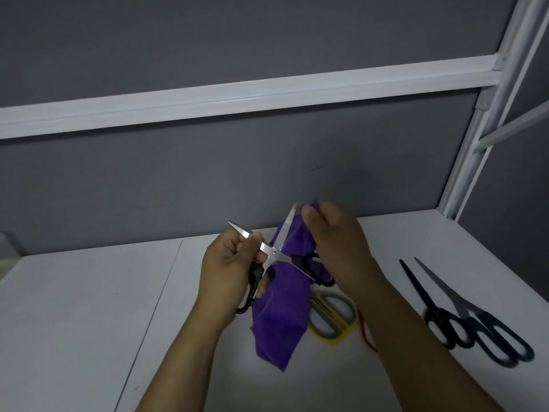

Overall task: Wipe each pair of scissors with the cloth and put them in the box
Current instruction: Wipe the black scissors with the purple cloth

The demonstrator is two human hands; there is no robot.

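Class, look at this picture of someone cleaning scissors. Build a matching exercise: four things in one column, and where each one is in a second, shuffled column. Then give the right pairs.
Things
1. purple cloth
2. open scissors
3. yellow-handled scissors
4. two dark-handled scissors

Places
A. lying on the table, far right
B. gripped in the right hand, hanging down
C. on the table, partly behind the cloth
D. held by a handle in the left hand

Pairs: 1-B, 2-D, 3-C, 4-A

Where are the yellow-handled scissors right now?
In the head view, the yellow scissors lie on the white table, just right of the hanging purple cloth and under the right forearm.
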